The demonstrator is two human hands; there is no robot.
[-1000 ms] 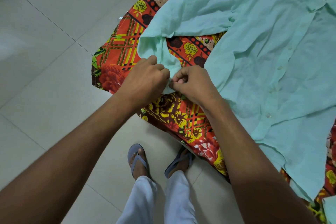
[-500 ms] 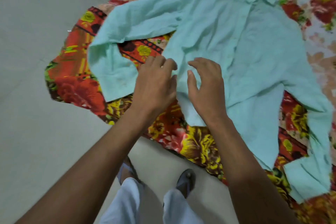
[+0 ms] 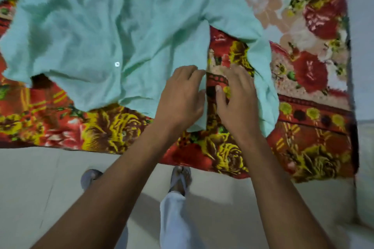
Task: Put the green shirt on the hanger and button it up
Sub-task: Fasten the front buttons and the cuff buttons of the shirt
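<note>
A pale green shirt (image 3: 97, 32) lies spread flat on a blanket (image 3: 303, 141) patterned with red and yellow flowers. The shirt covers the blanket's upper left and middle, its top running out of view. The blanket's near edge meets a pale tiled floor (image 3: 30, 188). One white button (image 3: 117, 64) shows on the shirt's front, left of centre. The shirt's hem hangs unevenly just short of the blanket's near edge. A sleeve (image 3: 261, 79) runs down the right side of the shirt body, towards the near edge, with a strip of bare blanket between sleeve and body.

Two bare forearms reach in from the bottom of the view. The left hand (image 3: 180, 97) rests palm down on the lower right corner of the shirt body, fingers loosely spread and slightly curled, gripping nothing. The right hand (image 3: 235, 97) lies just beside it, palm down over the bare strip of blanket, fingers spread, its outer edge against the sleeve. The two hands are close but not touching. The picture is slightly blurred, so fine detail of the fingertips is unclear.

Below, the person's feet in grey sandals (image 3: 181, 178) stand on the floor at the blanket's near edge, with light trouser legs (image 3: 174, 222) visible.
</note>
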